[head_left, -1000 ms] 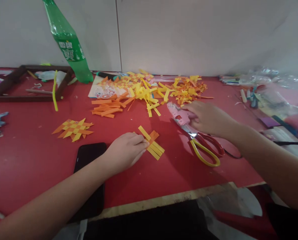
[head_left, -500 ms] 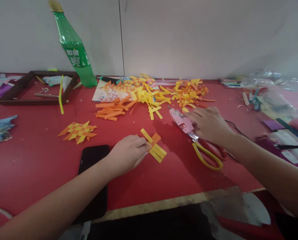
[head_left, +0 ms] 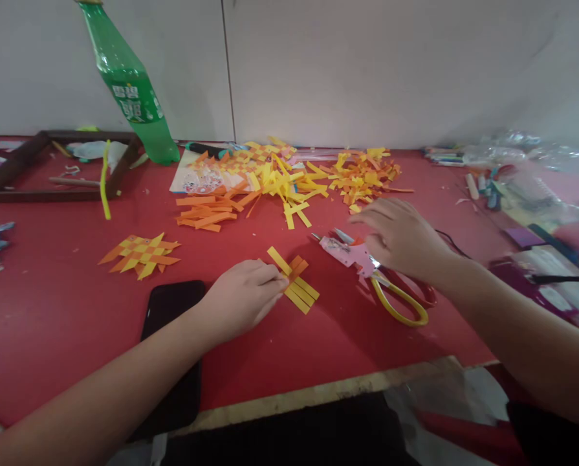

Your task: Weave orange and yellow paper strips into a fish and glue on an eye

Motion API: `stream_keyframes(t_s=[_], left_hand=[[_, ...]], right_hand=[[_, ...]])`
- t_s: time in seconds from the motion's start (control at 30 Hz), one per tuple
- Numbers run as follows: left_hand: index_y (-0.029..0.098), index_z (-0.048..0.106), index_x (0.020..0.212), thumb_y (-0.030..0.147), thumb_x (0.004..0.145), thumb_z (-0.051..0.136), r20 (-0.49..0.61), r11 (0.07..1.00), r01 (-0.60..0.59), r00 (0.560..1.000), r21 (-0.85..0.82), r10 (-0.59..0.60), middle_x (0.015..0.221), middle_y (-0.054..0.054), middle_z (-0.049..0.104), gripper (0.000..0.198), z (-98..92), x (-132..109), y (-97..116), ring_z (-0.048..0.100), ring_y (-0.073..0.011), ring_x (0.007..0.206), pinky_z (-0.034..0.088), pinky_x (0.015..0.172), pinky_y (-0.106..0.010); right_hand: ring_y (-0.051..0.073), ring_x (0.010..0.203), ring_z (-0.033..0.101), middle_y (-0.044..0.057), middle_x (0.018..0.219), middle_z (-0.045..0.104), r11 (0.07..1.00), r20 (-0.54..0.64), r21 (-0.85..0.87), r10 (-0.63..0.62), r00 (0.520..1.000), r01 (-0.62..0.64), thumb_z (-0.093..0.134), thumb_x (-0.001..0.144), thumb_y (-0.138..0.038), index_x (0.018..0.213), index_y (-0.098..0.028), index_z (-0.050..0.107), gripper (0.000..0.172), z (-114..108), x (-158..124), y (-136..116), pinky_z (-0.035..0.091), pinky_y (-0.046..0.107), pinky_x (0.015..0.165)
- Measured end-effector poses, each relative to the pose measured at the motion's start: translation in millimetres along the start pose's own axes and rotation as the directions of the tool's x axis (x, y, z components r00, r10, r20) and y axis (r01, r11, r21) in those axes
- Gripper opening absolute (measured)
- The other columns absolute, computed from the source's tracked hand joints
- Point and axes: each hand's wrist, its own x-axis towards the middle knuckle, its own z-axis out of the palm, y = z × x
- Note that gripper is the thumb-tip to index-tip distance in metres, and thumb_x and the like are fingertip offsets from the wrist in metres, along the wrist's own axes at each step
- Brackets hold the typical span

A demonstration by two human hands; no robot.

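My left hand (head_left: 245,296) is closed in a pinch on the left end of a small weave of paper strips (head_left: 303,294), yellow ones crossed by orange ones, low over the red table. The fingers cover part of the weave. To the right, my right hand (head_left: 396,234) hovers with its fingers stretched out and nothing in them. Just below it lies a pink hot glue gun (head_left: 350,254), its metal tip to the left. Scissors (head_left: 400,310) with one yellow and one red handle loop lie partly under the glue gun.
A finished-looking woven paper fish (head_left: 141,254) and a black phone (head_left: 177,310) lie left. Behind are orange strips (head_left: 209,210), yellow strips (head_left: 279,184) and a paper pile (head_left: 364,175). A green bottle (head_left: 134,97) stands beside a brown frame (head_left: 51,194). Plastic wrapping (head_left: 536,155) clutters the right.
The glue gun has turned and come down over the scissors. My right hand has come off it and lifted slightly. My left hand keeps its pinch on the strips. The view has shifted slightly.
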Motion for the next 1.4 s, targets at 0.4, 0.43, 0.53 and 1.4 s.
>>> stream_keyframes(t_s=[0.4, 0.43, 0.53, 1.4], left_hand=[[0.013, 0.073, 0.100, 0.018, 0.096, 0.049, 0.031, 0.999, -0.009, 0.999, 0.037, 0.008, 0.088, -0.008, 0.069, 0.024, 1.3, -2, -2, 0.067, -0.0230, 0.080, 0.059, 0.076, -0.041], [0.013, 0.072, 0.100, 0.018, 0.096, 0.048, 0.039, 0.999, -0.011, 0.999, 0.040, 0.010, 0.088, -0.008, 0.068, 0.025, 1.2, -2, -2, 0.066, -0.0228, 0.081, 0.058, 0.076, -0.040], [0.014, 0.072, 0.098, 0.018, 0.097, 0.046, 0.063, 0.999, -0.013, 0.998, 0.048, 0.010, 0.089, -0.009, 0.068, 0.027, 0.5, -2, -2, 0.066, -0.0219, 0.084, 0.057, 0.079, -0.039], [0.013, 0.071, 0.107, 0.020, 0.099, 0.048, 0.000, 0.999, -0.037, 0.999, 0.020, 0.037, 0.117, -0.008, 0.073, 0.025, 1.7, -2, -2, 0.069, -0.0241, 0.097, 0.057, 0.087, -0.042]], right_hand=[[0.024, 0.127, 0.052, 0.007, 0.128, 0.065, 0.817, 0.163, 0.576, -0.130, 0.978, 0.013, 0.050, 0.086, -0.015, 0.144, -0.027, 0.038, 0.060, 20, 40, -82, 0.043, 0.043, 0.102], [0.023, 0.125, 0.054, 0.005, 0.124, 0.067, 0.795, 0.148, 0.607, -0.125, 0.981, 0.010, 0.049, 0.086, -0.014, 0.145, -0.028, 0.036, 0.062, 21, 40, -84, 0.043, 0.043, 0.102], [0.022, 0.112, 0.061, 0.003, 0.109, 0.071, 0.775, 0.095, 0.630, -0.132, 0.987, 0.043, 0.051, 0.086, -0.013, 0.142, -0.029, 0.042, 0.059, 19, 37, -84, 0.043, 0.043, 0.100], [0.022, 0.105, 0.066, 0.007, 0.107, 0.076, 0.824, -0.077, 0.277, -0.494, 0.866, 0.494, 0.043, 0.096, -0.016, 0.099, -0.016, 0.072, 0.029, 32, 6, -71, 0.052, 0.041, 0.093]])
